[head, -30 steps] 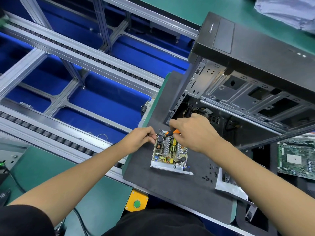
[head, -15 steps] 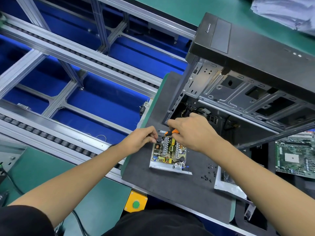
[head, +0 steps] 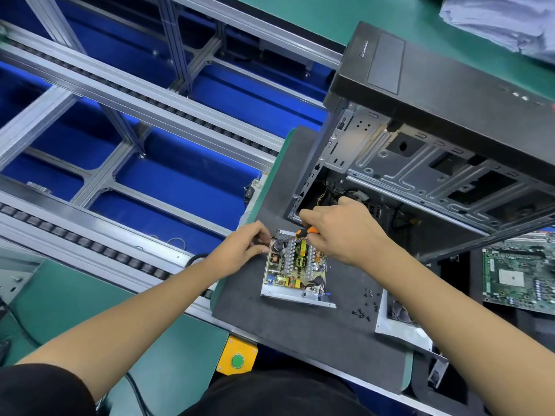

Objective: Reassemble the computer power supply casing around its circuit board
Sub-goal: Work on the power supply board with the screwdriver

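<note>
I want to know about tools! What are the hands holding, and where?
The right hand grips an orange-handled screwdriver by its handle. The left hand pinches the power supply's far left corner.

Right hand (head: 345,232) gripping orange screwdriver (head: 306,231), left hand (head: 243,250) steadying circuit board (head: 295,265)

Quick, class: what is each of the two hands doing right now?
Left hand: pinches the far left corner of the power supply.
Right hand: grips an orange-handled screwdriver over the board.
</note>
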Action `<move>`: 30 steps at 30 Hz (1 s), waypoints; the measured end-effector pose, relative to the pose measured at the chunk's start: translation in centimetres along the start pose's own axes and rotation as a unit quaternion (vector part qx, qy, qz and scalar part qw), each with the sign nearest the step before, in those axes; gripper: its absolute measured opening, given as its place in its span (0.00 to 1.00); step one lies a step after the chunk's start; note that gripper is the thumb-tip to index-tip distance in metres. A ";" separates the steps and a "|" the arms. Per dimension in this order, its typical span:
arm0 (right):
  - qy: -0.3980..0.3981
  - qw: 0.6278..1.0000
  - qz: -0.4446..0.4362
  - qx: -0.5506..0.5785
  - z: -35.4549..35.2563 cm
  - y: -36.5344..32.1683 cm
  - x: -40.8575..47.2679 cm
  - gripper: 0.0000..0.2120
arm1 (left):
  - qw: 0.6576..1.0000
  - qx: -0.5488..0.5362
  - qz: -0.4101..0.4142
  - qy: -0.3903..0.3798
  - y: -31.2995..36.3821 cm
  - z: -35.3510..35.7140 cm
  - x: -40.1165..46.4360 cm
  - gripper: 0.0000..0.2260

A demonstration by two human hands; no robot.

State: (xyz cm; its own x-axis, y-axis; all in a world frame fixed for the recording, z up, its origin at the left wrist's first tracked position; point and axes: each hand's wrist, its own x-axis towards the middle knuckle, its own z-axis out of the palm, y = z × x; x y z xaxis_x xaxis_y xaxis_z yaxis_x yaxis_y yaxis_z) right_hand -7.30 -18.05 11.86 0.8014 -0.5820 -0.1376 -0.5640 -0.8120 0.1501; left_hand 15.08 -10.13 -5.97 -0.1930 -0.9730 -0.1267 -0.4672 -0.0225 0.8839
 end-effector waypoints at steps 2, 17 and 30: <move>-0.004 1.000 0.000 -0.001 0.2 0.0 0.1 0.08 | 0.998 0.057 0.007 0.023 -0.9 1.0 -0.4 0.05; -0.014 0.999 -0.007 -0.032 1.3 -0.9 1.2 0.09 | 0.951 0.264 0.147 0.062 -1.7 4.2 -1.7 0.19; -0.038 0.999 -0.013 -0.035 2.6 -1.1 2.3 0.07 | 0.910 0.370 0.166 0.087 -1.1 5.4 -0.8 0.19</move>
State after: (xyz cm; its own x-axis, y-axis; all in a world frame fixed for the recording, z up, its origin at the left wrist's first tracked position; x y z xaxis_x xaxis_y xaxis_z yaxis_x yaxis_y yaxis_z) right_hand -5.33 -18.58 8.87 0.7968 -0.5645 -0.2154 -0.5257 -0.8234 0.2136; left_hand 11.11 -8.12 -9.31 -0.3200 -0.9211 0.2219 -0.8734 0.3776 0.3077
